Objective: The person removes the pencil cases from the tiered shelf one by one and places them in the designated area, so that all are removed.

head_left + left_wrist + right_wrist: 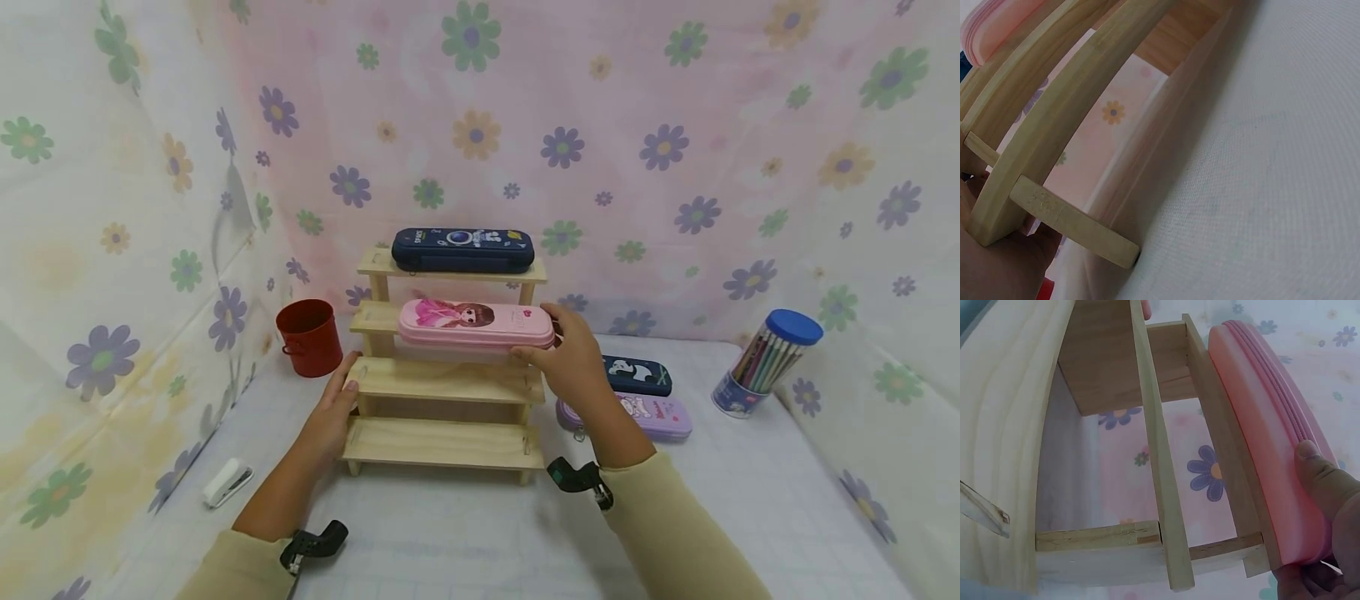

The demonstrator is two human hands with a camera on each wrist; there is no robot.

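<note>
A pink pencil case (477,324) with a girl's picture on it lies along the third step of a wooden stepped rack (442,443). My right hand (572,360) pinches the right end of the case, thumb on the near side. Up close in the right wrist view, the thumb presses near the zipper of the pink case (1272,437), whose underside is close against the step. My left hand (330,417) grips the left end of the rack's second step; the left wrist view shows fingers behind the wood.
A dark blue space-themed pencil case (462,251) sits on the top step. Right of the rack lie a panda pencil case (637,376) and a purple one (660,417). A pencil tub (761,367) stands far right, a red bucket (308,337) and white stapler (227,482) left.
</note>
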